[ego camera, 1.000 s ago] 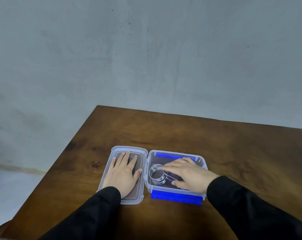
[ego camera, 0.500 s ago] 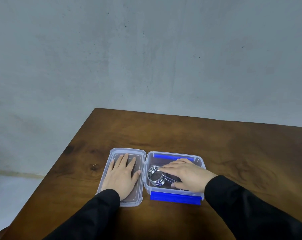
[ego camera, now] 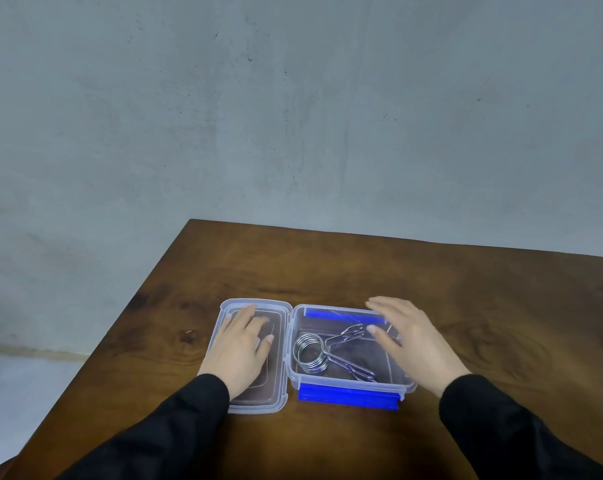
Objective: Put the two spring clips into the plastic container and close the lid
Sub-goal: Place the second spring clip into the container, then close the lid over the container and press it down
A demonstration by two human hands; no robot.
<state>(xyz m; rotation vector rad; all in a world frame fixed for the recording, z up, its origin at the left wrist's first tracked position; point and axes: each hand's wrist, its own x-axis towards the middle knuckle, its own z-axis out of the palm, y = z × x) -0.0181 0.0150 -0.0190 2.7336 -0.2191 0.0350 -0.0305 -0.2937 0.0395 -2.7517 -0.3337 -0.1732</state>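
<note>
A clear plastic container (ego camera: 348,385) with blue latches at its front and back sits open on the table. Metal spring clips (ego camera: 313,351) lie inside it, coils at the left and wire arms pointing right; they overlap, so I cannot separate them. The clear lid (ego camera: 279,407) lies flat to the left, joined to the container's left side. My left hand (ego camera: 239,348) rests palm down on the lid. My right hand (ego camera: 409,337) hovers over the container's right edge with fingers spread and nothing in it.
The brown wooden table (ego camera: 483,313) ends at a left edge (ego camera: 120,334) close to the lid and a back edge near a grey wall (ego camera: 293,116). Black sleeves cover both forearms.
My right hand has lifted off the spring clips and drawn back to the right, leaving them lying in the container. My left hand stays on the lid.
</note>
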